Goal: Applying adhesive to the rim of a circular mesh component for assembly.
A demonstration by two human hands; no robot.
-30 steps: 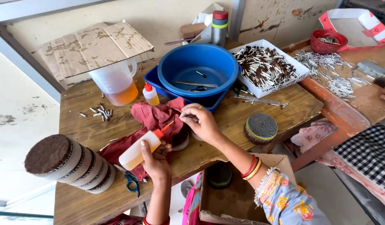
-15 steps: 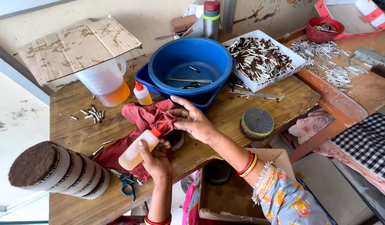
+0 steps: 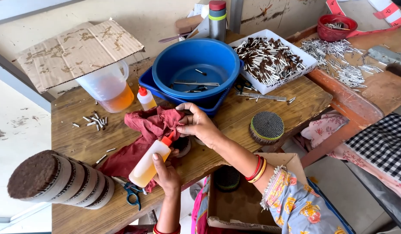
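left hand (image 3: 166,175) grasping squeeze bottle (image 3: 149,163) | right hand (image 3: 199,125) pinching red cloth (image 3: 149,125) | risk: tilted nozzle may dribble glue onto cloth

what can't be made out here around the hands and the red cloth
Head view, the only one:
- Small round object: mostly covered by the right hand and red cloth.
- Squeeze bottle nozzle end: hidden at the cloth.
- Scissors: blades under the cloth.
- Left hand: palm hidden behind the bottle.

A worn wooden table (image 3: 270,108) is set against a stained pale wall (image 3: 166,17) at the frame's top; grey floor (image 3: 339,190) is seen at lower right.
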